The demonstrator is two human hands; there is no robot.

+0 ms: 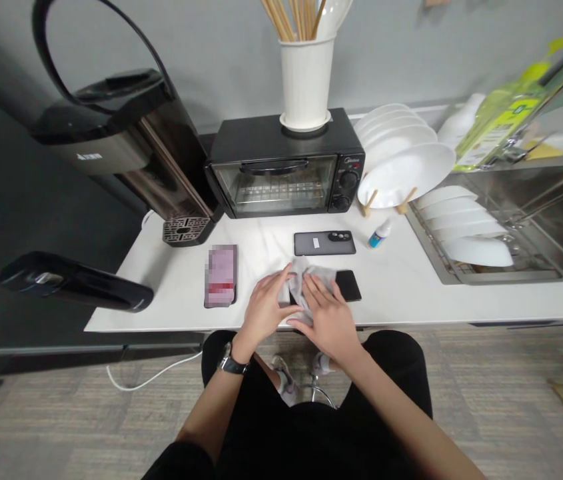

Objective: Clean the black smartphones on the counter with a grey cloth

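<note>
A crumpled light grey cloth (pixel 299 270) lies over a black phone (pixel 348 285) near the counter's front edge. My right hand (pixel 328 313) rests flat on the cloth with its fingers spread. At the cloth's left side is my left hand (pixel 267 303), its thumb and fingers apart, touching the cloth. Part of the dark surface under the cloth shows between the hands. Behind the cloth lies a dark phone case (pixel 324 243). A small blue-and-white bottle (pixel 380 235) stands to the right of the case. A pink phone (pixel 221 275) lies left of my hands.
A black toaster oven (pixel 281 150) stands at the back, with a white utensil holder (pixel 307 83) on top. Left are a water dispenser (pixel 161 147) and a dark vacuum-like device (pixel 86 283). Right are racked white plates (pixel 401 160) and a sink (pixel 561 200) with bowls.
</note>
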